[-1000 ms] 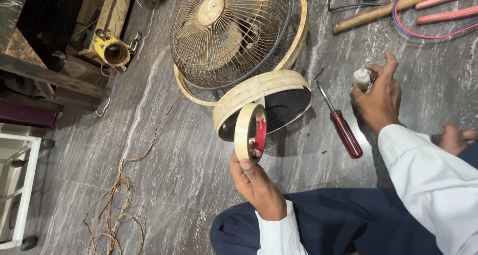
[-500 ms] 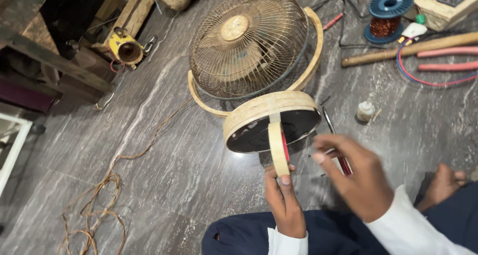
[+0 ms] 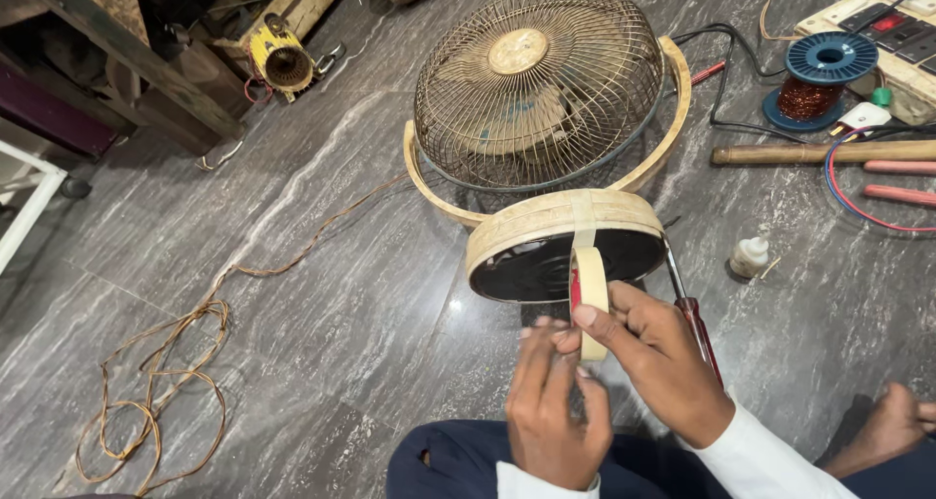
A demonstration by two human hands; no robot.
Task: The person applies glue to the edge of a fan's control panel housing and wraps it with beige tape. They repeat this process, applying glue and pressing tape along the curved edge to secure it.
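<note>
Head view, looking down at grey marbled stone floor [image 3: 322, 294]. Person seated, dark trousers, white sleeves.

Right hand [image 3: 663, 363]: fingers curled around a roll of cream masking tape with a red core [image 3: 588, 299] — thumb lies on the roll's outer face, roll held upright on edge. Closed grip on the roll.

Left hand [image 3: 556, 411]: just beside the roll, lower left; fingertips pinched together at the roll's lower edge. Whether they hold a loose tape end, cannot tell.

A strip of tape runs from the roll up onto the round cream tape-wrapped fan base ring with a dark inside [image 3: 565, 241], which lies on the floor directly above the hands. The ring touches the cream U-shaped bracket carrying the rusty round wire fan guard [image 3: 541, 80].

Nearby: red-handled screwdriver [image 3: 694, 319] on the floor, partly behind the right hand; small white bottle [image 3: 749, 256] right of the ring — well apart from both hands. Blue spool of copper wire [image 3: 817, 78] top right. Tangled brown cord [image 3: 156, 392] lower left. Yellow motor housing [image 3: 281, 60] top left.
</note>
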